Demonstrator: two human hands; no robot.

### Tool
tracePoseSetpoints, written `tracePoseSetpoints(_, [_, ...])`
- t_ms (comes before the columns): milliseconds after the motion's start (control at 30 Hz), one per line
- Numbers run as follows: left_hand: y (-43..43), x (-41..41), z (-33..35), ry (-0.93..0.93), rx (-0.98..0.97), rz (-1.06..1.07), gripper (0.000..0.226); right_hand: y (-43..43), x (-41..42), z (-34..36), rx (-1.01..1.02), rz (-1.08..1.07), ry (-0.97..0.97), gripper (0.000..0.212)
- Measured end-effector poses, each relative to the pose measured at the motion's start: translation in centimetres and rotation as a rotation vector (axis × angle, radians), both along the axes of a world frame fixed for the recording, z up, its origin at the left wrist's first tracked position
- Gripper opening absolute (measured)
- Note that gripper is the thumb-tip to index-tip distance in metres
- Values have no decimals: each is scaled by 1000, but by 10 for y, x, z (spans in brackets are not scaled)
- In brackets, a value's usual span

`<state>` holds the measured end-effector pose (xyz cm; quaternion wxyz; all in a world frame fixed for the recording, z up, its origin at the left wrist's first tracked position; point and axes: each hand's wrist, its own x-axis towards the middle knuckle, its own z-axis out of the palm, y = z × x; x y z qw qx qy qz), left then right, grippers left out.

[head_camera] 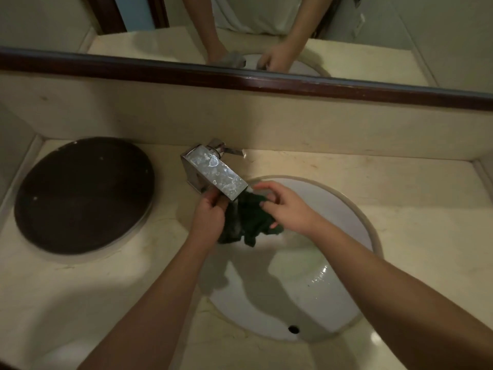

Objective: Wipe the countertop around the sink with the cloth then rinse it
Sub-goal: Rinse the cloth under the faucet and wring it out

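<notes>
A dark green cloth (246, 222) hangs crumpled over the white oval sink (333, 209), right under the spout of the square chrome tap (216, 169). My left hand (210, 212) grips the cloth's left side, its fingers curled up against the tap's underside. My right hand (288, 206) holds the cloth's right side, thumb and fingers curled into the fabric. Whether water is running I cannot tell. The beige stone countertop (400, 209) surrounds the sink.
A round dark brown lid or tray (82, 196) lies on the counter to the left of the tap. A mirror with a dark wooden frame (240, 78) runs along the back wall. The sink's overflow hole (293, 329) faces me at its near wall.
</notes>
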<state>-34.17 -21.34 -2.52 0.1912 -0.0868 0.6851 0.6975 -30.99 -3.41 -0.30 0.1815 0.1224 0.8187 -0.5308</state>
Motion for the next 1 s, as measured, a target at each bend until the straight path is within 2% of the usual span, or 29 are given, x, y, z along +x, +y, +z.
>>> tracePoseSetpoints(67, [8,10,-5,4,-41,-110,15,-15,-2,-4,26,115,31,38])
tracePoseSetpoints(133, [7,13,-8,16,-91,-150,17,-22,-6,-6,96,161,49,26])
tracePoseSetpoints(200, [3,10,-5,10,-45,-74,12,-20,-10,-3,169,93,53,10])
tracePoseSetpoints(300, [-6,2,-9,86,-152,57,20,-16,-10,5,120,-70,61,16])
tracePoseSetpoints(367, [-4,6,-10,130,-132,-36,26,-20,-9,9,-14,-135,61,17])
tracePoseSetpoints(433, [6,16,-13,183,-141,-198,38,-24,-7,12,-61,-152,103,17])
tracePoseSetpoints(500, [18,22,-8,241,-193,-348,56,-26,-8,17,-8,-130,196,24])
tracePoseSetpoints(567, [26,17,-13,272,-190,-434,61,-23,-8,21,43,-107,275,33])
tracePoseSetpoints(667, [29,7,-27,212,-251,-525,42,-22,-6,29,18,-148,324,32])
tracePoseSetpoints(767, [24,4,-36,91,-332,-474,14,-14,-4,36,-213,-310,300,26])
tracePoseSetpoints(867, [21,-9,-40,-220,-143,-197,15,4,0,24,-451,-497,259,25])
tracePoseSetpoints(933, [21,-16,-38,-398,179,-15,14,10,5,4,-507,-591,134,25])
tracePoseSetpoints(1000, [24,-17,-33,-527,593,162,21,5,13,-21,-404,-599,-108,30])
